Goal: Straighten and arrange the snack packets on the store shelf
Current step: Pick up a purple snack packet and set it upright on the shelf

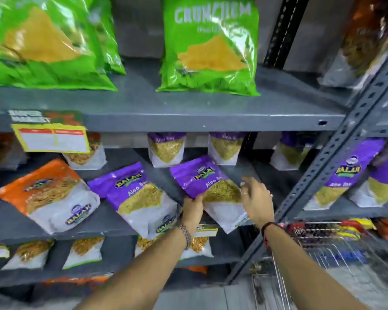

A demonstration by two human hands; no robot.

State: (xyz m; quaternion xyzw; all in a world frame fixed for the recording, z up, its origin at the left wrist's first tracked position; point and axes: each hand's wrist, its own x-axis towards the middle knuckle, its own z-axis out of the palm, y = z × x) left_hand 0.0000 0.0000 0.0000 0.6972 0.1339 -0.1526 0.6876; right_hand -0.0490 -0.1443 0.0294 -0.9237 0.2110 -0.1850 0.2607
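Gripping the lower left edge of a purple Balaji packet with the left hand, fingers curled around that edge, thumb on the front. Hovering at the same packet's right side with the right hand, fingers spread and loosely bent, tips close to the packet's edge; cannot tell whether touching or just apart. Tilted, top leaning to the left, lower white corner hanging past the front lip of the grey middle shelf. Just to the left, a second purple packet lying slanted the same way, and further left an orange packet, also askew. Standing upright at the back of that shelf, two small purple packets, partly hidden under the upper shelf. Up there, two big green bags, well apart from each other. Hanging from the upper shelf's front, a yellow price tag. Low at the right, a wire shopping trolley near the right forearm, holding blurred goods.
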